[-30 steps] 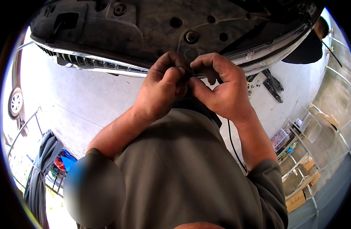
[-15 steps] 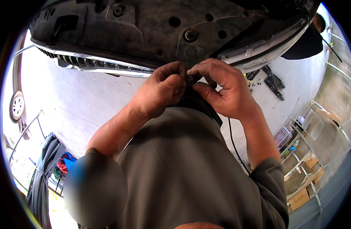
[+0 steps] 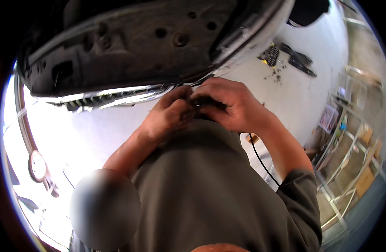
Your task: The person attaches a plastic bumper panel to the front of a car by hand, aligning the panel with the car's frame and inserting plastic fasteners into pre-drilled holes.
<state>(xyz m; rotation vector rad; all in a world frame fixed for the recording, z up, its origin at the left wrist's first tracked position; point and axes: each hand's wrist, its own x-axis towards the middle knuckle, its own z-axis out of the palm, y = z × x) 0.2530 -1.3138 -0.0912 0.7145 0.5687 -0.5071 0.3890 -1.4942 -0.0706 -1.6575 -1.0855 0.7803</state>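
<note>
A pale workshop floor (image 3: pixel 117 130) spreads below, with a dark, grimy vehicle underside (image 3: pixel 138 46) hanging over it. A small dark part (image 3: pixel 201 103) sits pinched between the two hands, just under the underside's pale lower edge. The left hand (image 3: pixel 170 115) is curled tight on its left end; the right hand (image 3: pixel 228 105) closes over its right end, fingers meeting. By the look of it, the fiddling is mid-way, the part not yet let go. A black cable (image 3: pixel 260 159) drops below the right wrist. Dark tools (image 3: pixel 298 59) lie beyond. Compared with earlier, the view has tilted and the hands sit lower against the edge.
</note>
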